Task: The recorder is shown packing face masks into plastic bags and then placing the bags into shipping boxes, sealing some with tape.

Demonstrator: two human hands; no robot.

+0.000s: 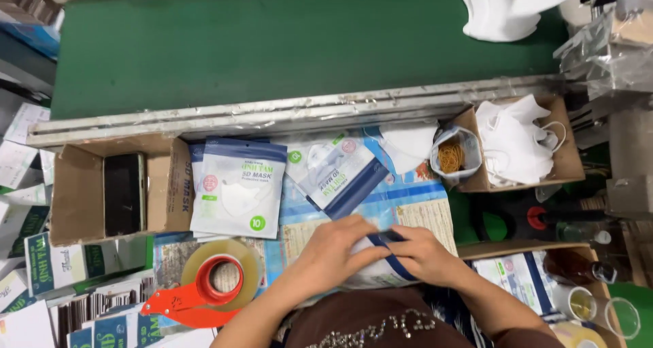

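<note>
Here, both hands, left hand (338, 251) and right hand (423, 253), are pinching a white plastic mask packet with a dark blue strip (381, 259), pressing it flat against the cluttered desk (422, 209), close to the body for steadiness.

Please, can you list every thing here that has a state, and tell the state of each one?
left hand: resting on top of the mask packet
right hand: pinching the packet's blue edge
mask packet: flat under both hands
stack of mask packets: lying flat, untouched
tape dispenser: lying on its side
cardboard box of white masks: open, filled
bag of rubber bands: open
</note>
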